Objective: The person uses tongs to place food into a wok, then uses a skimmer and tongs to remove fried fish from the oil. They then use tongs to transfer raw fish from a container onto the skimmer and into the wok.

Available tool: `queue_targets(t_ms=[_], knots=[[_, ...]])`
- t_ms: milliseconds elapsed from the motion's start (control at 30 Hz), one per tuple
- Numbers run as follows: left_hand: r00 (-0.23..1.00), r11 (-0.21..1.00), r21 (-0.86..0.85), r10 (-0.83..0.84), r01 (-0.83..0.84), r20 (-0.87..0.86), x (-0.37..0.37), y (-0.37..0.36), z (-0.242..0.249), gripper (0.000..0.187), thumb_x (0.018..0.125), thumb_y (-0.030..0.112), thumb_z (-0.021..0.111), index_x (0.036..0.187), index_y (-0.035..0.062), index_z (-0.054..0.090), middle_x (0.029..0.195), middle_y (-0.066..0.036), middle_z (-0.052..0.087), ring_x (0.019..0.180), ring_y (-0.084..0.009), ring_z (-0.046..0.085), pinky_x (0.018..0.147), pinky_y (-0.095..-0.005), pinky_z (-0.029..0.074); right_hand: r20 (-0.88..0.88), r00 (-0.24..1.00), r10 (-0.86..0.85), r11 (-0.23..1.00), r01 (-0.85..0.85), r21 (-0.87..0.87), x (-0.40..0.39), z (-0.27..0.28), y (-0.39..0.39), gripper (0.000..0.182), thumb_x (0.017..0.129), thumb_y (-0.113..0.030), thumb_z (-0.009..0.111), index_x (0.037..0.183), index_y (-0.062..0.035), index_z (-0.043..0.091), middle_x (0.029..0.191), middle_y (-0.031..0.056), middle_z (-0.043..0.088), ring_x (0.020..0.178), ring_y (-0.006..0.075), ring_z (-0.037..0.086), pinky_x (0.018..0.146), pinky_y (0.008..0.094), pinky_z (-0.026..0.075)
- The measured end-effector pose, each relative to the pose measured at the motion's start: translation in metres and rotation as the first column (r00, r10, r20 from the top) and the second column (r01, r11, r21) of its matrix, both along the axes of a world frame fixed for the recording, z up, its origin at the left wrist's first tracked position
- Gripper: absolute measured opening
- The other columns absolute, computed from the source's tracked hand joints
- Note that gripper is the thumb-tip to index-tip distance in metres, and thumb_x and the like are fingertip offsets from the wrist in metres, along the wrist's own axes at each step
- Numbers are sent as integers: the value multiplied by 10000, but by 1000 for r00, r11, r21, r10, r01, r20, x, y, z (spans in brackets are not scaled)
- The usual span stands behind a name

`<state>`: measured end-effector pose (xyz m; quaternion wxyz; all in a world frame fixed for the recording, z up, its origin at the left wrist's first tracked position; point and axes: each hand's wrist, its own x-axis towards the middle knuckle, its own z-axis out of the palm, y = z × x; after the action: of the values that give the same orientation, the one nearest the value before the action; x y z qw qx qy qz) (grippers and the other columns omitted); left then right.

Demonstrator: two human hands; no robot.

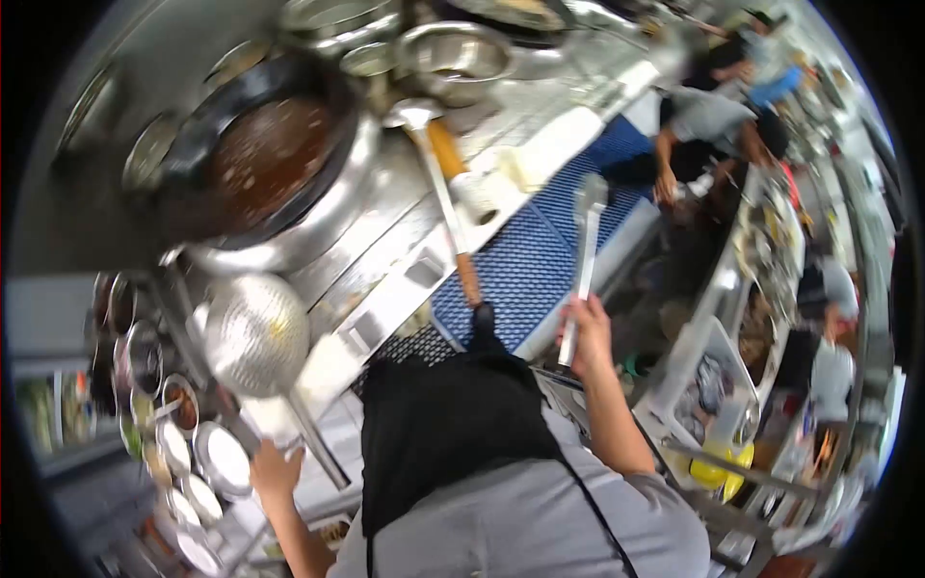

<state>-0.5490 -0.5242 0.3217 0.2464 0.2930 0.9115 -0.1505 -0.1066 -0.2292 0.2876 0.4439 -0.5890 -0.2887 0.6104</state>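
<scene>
My right hand is closed around the lower end of long metal tongs, which point away from me over the blue floor mat. At lower left, my left hand is held out with thumb and fingers apart and nothing in it. Close beside it runs the handle of a large perforated strainer, whose round bowl sits at the stove's near edge. A big dark wok with brown, bubbling liquid stands on the stove. A ladle with a wooden handle end lies across the counter edge.
Metal pots line the back of the stove. Bowls and containers crowd the left side. To the right, a clear plastic bin stands by a food-laden counter. A person in grey bends over farther along the aisle.
</scene>
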Motion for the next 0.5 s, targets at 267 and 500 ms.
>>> queue_targets(t_ms=[267,500], knots=[[198,356,97,262,-929,945,50,-34,-54,444,896,155,553,1308,9,473,921,-88,629,685,-160,628,658,-282,511,-141,988,56,998,-56,4,-45,18,34,356,905,-315,682,1158,-116,531,731,1,555,526,93,515,403,238,419],[706,962,228,-56,-152,706,-58,-70,-121,336,876,145,570,1162,-27,605,796,-82,660,650,-147,623,629,-273,493,-28,986,-163,978,166,125,-1,49,42,491,902,-362,681,1272,-108,484,748,-1,542,532,91,511,395,249,422]])
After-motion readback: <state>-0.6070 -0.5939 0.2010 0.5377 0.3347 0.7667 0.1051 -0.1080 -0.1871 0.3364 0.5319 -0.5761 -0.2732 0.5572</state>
